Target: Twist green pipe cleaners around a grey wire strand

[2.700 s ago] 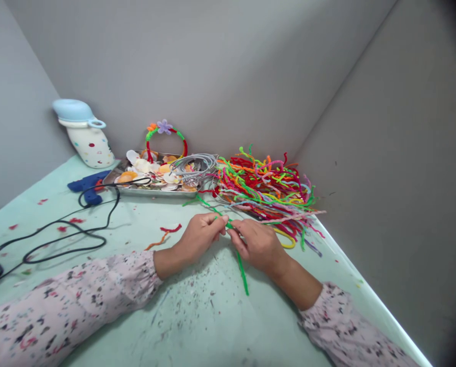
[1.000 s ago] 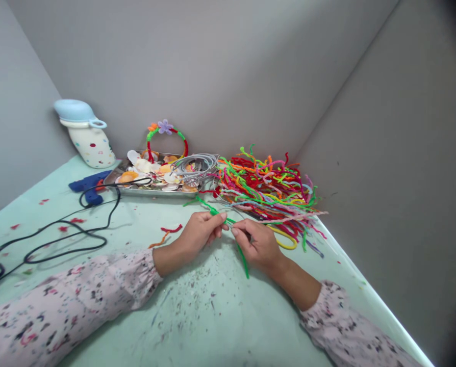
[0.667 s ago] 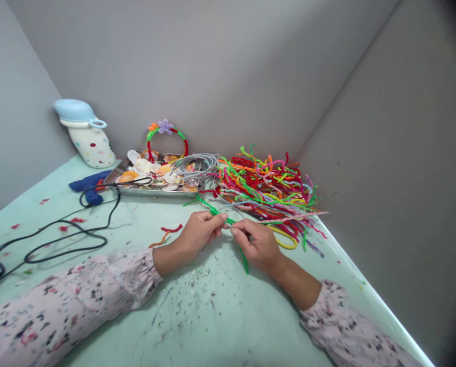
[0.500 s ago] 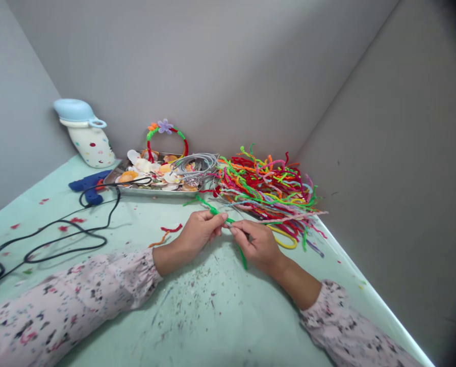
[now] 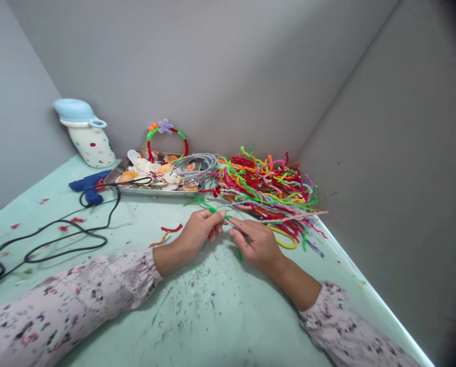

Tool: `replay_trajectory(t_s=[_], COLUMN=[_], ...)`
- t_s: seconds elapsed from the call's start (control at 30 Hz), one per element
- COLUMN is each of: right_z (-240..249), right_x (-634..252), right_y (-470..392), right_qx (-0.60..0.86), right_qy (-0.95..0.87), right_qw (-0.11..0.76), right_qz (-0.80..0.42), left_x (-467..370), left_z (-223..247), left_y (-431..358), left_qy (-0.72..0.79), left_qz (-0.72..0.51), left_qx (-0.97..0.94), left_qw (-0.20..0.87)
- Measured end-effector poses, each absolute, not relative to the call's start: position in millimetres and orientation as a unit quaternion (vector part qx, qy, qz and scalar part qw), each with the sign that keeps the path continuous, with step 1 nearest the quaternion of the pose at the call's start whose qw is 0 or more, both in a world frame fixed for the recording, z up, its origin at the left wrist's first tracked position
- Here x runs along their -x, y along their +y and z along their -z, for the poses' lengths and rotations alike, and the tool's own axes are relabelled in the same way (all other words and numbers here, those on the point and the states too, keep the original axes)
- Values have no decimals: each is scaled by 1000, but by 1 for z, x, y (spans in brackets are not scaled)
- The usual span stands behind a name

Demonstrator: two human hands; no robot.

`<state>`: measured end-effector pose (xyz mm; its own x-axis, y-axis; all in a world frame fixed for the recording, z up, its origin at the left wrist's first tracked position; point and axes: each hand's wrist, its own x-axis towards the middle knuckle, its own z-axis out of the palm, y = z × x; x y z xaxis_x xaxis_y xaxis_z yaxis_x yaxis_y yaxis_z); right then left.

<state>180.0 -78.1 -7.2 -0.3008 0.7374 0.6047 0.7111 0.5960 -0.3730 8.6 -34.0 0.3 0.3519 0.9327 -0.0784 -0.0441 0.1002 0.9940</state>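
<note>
Near the middle of the table, my left hand point(image 5: 199, 232) pinches a green pipe cleaner point(image 5: 212, 209), one end of which sticks out beyond the fingers toward the tray. Just to its right is my right hand point(image 5: 256, 242), its index finger stretched to the green strand beside the left fingertips and its thumb a little apart below. A short green end hangs under the right hand. A thin grey wire point(image 5: 231, 205) runs behind the hands; whether it joins the green strand is hidden by the fingers.
A metal tray point(image 5: 155, 192) holds shells and a grey wire coil point(image 5: 197, 165), with a flowered hoop point(image 5: 187, 145) behind. Right is a pipe cleaner heap point(image 5: 266, 188). Left are a bottle point(image 5: 92, 145), a blue glue gun point(image 5: 92, 183) and its black cable point(image 5: 107, 224). Walls enclose the table.
My right index finger has straightened along the strand, and the right thumb and finger have parted slightly. Less of the green end hangs below the right hand. The left hand has barely moved.
</note>
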Motion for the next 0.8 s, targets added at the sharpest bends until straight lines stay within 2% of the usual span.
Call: replay_trajectory(t_s=[0.33, 0.6, 0.8], right_z=[4, 7, 4], right_x=[-179, -180, -180], right_y=[-77, -78, -78], right_qx=[438, 440, 439], right_qy=[-803, -798, -799], right_qw=[403, 411, 411], right_qz=[-13, 1, 9], left_x=[-8, -10, -10], left_z=[2, -1, -4], left_y=[-33, -34, -35], left_qy=[414, 366, 364], left_qz=[-401, -407, -403], left_qx=[-550, -506, -509], left_qw=[605, 667, 668])
